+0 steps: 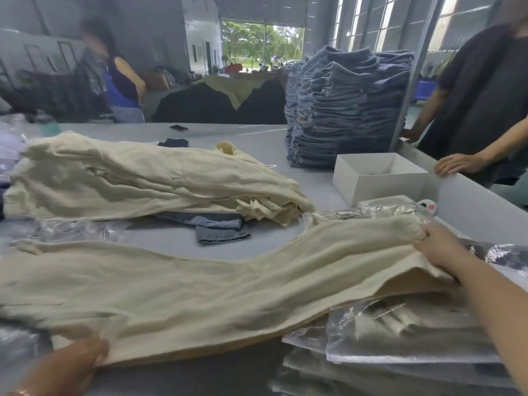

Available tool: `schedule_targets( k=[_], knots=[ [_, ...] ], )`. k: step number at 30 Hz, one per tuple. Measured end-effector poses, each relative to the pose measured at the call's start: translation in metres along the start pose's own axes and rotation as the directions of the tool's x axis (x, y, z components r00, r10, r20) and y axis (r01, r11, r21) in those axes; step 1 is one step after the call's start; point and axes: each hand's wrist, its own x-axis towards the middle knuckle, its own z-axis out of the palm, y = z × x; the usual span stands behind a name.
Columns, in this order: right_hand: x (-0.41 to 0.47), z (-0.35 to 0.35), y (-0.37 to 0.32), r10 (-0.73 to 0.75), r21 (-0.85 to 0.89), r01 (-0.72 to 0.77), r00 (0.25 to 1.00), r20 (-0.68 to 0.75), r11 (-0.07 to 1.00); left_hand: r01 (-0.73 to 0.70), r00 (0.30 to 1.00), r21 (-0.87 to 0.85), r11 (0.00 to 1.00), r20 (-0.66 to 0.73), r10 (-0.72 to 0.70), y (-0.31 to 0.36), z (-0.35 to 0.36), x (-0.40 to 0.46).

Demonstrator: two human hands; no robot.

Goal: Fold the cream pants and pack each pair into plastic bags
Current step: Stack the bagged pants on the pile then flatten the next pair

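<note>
**Head view: cream pants spread flat, held at both ends**

Head view: one pair of cream pants (200, 292) is seen stretched across the table (257, 138), its right end draped over a stack of bagged pants (405, 332). The near left edge is pinched by the left hand (83, 355), fingers curled under the cloth. The far end is gripped by the right hand (440, 250), fingers closed over the bunched fabric. A pile of unfolded cream pants (137, 178) is seen behind, well apart from the hands.

The cloth is judged soft, limp and fairly light; sagging and wrinkling are to be expected. Hold is best taken at hems and waistband, so that tension is kept during folding. The bags are probably slippery.
</note>
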Motion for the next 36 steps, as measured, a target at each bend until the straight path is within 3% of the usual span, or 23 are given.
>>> schedule_targets(
  k=[1, 3, 5, 6, 9, 11, 14, 16, 17, 19, 21, 22, 23, 26, 29, 31, 33, 36],
  knots=[
    [0.0, 0.006, 0.004, 0.005, -0.008, -0.005, 1.0, 0.018, 1.0, 0.02, 1.0, -0.006, 1.0, 0.02, -0.02, 0.019, -0.006, 0.0],
    [-0.001, 0.011, 0.006, 0.015, 0.007, -0.015, 1.0, 0.01, 1.0, -0.037, 0.994, -0.118, 0.992, -0.111, 0.024, 0.013, -0.003, -0.003],
    [-0.002, 0.009, 0.005, 0.034, 0.107, -0.031, 0.999, -0.029, 0.994, 0.011, 0.98, -0.186, 0.983, -0.193, -0.047, 0.006, 0.002, -0.002],
    [-0.004, 0.007, 0.004, 0.059, 0.177, -0.052, 0.997, -0.039, 0.983, 0.069, 0.965, -0.162, 0.984, -0.239, -0.107, 0.005, 0.001, 0.001],
    [-0.009, 0.0, -0.002, 0.111, 0.363, -0.105, 0.994, 0.004, 0.926, 0.006, 0.985, 0.233, 0.972, -0.167, 0.034, 0.004, 0.009, 0.008],
    [-0.014, -0.009, -0.017, 0.185, 0.513, -0.19, 0.981, 0.061, 0.837, -0.015, 0.974, 0.334, 0.943, -0.207, 0.088, 0.0, 0.017, 0.013],
    [-0.021, -0.031, -0.054, 0.255, 0.705, -0.354, 0.935, 0.247, 0.615, 0.039, 0.977, 0.258, 0.965, -0.212, 0.017, -0.002, 0.018, 0.013],
    [-0.027, -0.043, -0.088, 0.155, 0.747, -0.411, 0.908, 0.39, 0.523, 0.051, 0.957, 0.118, 0.992, -0.289, -0.015, -0.009, 0.022, 0.014],
    [-0.033, -0.047, -0.109, 0.084, 0.754, -0.422, 0.892, 0.443, 0.504, 0.032, 0.968, 0.098, 0.995, -0.251, -0.006, -0.01, 0.019, 0.014],
    [-0.045, -0.049, -0.155, -0.04, 0.781, -0.412, 0.874, 0.485, 0.469, -0.013, 0.971, 0.099, 0.995, -0.234, 0.036, -0.003, 0.004, 0.003],
    [-0.055, -0.039, -0.205, -0.158, 0.833, -0.346, 0.88, 0.448, 0.433, -0.092, 0.934, 0.11, 0.99, -0.335, 0.124, -0.002, -0.002, 0.001],
    [-0.063, -0.029, -0.232, -0.219, 0.854, -0.295, 0.883, 0.415, 0.429, -0.108, 0.944, 0.067, 0.992, -0.307, 0.124, -0.001, -0.003, -0.001],
    [-0.074, -0.017, -0.258, -0.274, 0.863, -0.249, 0.878, 0.393, 0.44, -0.078, 0.956, -0.079, 0.994, -0.287, 0.052, -0.001, -0.003, -0.002],
    [-0.116, 0.042, -0.328, -0.446, 0.863, -0.114, 0.818, 0.363, 0.493, -0.012, 0.925, -0.376, 0.926, -0.356, -0.132, -0.01, 0.004, -0.002],
    [-0.164, 0.113, -0.377, -0.568, 0.819, -0.115, 0.666, 0.484, 0.562, -0.038, 0.927, -0.513, 0.858, -0.339, -0.161, -0.016, -0.006, -0.001],
    [-0.185, 0.152, -0.387, -0.564, 0.761, -0.167, 0.578, 0.59, 0.627, -0.008, 0.938, -0.651, 0.759, -0.269, -0.22, -0.024, -0.008, 0.005],
    [-0.187, 0.176, -0.376, -0.485, 0.702, -0.188, 0.601, 0.635, 0.686, 0.086, 0.953, -0.76, 0.644, -0.126, -0.276, -0.032, -0.013, 0.013],
    [-0.174, 0.188, -0.332, -0.23, 0.614, -0.187, 0.813, 0.535, 0.767, 0.223, 0.953, -0.855, 0.469, 0.089, -0.291, -0.044, -0.013, 0.032]
  ],
)
